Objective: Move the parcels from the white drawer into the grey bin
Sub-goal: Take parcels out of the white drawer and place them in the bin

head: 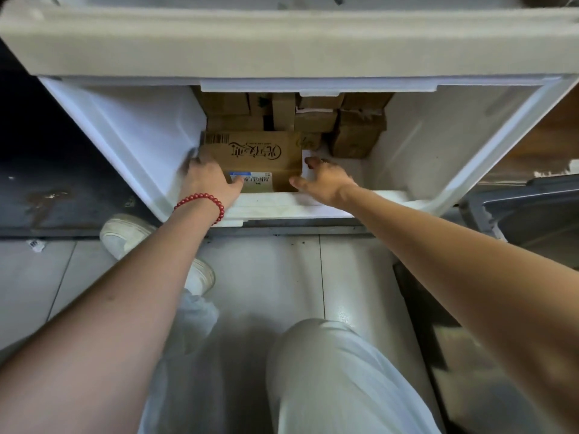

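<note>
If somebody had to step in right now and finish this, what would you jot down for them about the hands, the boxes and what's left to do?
Left hand: lies on the near left corner of the big printed box; its fingers are blurred, so the grip is unclear.
Right hand: open at the box's right edge, not yet clasping it.
Parcels: the big box sits at the front of the white drawer, with the smaller parcels stacked behind it.
Grey bin: to the right, only partly in view, contents not visible.
Done: cannot tell.
Left: carry the big box to the bin, then the smaller parcels.
</note>
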